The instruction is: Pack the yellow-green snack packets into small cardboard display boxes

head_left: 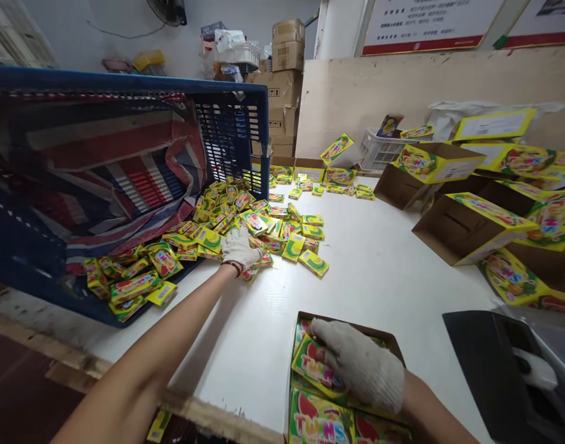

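Observation:
My left hand (239, 248), in a white knitted glove, lies on a heap of small yellow-green packs (208, 237) spilling from a tipped blue crate (261, 142). Its fingers stretch forward over the packs, with their tips partly hidden among them. My right hand (360, 364), also gloved, is over an open carton (395, 342) at the front edge. Between its thumb and fingers is a TWINS pack (312, 364) with a watermelon picture, slightly tilted. More TWINS packs (317, 422) lie flat in that carton, partly covered by the hand.
Opened yellow display cartons (476, 228) are stacked on the right. A black device (485, 370) stands at the front right. Loose packs and cartons line the back, near a white basket (379, 151). The white table's wooden front edge (208, 416) is rough.

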A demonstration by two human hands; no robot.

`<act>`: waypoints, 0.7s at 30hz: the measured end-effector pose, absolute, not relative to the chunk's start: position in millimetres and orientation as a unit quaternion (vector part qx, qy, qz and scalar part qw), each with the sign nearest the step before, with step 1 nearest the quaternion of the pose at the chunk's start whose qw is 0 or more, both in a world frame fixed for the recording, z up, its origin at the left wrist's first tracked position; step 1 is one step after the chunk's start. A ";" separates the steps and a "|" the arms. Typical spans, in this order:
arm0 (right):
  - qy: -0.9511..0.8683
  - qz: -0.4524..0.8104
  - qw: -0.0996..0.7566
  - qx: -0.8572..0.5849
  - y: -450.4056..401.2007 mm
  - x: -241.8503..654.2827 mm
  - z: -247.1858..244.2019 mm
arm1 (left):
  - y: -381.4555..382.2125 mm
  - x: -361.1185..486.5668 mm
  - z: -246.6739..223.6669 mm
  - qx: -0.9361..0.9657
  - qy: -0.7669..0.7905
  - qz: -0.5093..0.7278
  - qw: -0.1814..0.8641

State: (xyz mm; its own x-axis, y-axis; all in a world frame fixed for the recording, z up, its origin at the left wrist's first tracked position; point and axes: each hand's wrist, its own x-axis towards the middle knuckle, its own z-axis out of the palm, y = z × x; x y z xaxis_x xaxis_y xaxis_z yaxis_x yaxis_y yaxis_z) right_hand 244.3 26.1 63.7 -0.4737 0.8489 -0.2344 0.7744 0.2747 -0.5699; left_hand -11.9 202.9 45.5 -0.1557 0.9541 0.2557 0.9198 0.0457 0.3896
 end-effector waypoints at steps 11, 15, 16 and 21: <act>-0.675 0.409 0.317 -0.527 28.9 244.0 51.6 | 109.6 10.2 40.0 0.794 0.383 0.428 0.199; -0.645 0.443 0.357 -0.510 47.4 254.9 78.2 | 57.8 32.7 63.3 0.813 0.240 0.357 0.393; -0.654 0.439 0.342 -0.513 48.2 257.5 83.0 | 50.5 37.2 67.7 0.787 0.248 0.360 0.435; -0.629 0.436 0.328 -0.553 25.1 270.3 84.6 | 40.4 54.6 75.3 0.623 0.342 0.362 0.603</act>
State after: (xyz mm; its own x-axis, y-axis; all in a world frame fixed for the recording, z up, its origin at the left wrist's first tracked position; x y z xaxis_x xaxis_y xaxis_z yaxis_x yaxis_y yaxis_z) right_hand 270.3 25.1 84.6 -0.1716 0.9827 -0.0699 0.4094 0.0066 -0.9123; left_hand 54.6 40.4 75.3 0.5042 0.8627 0.0381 -0.0102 -0.0382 0.9992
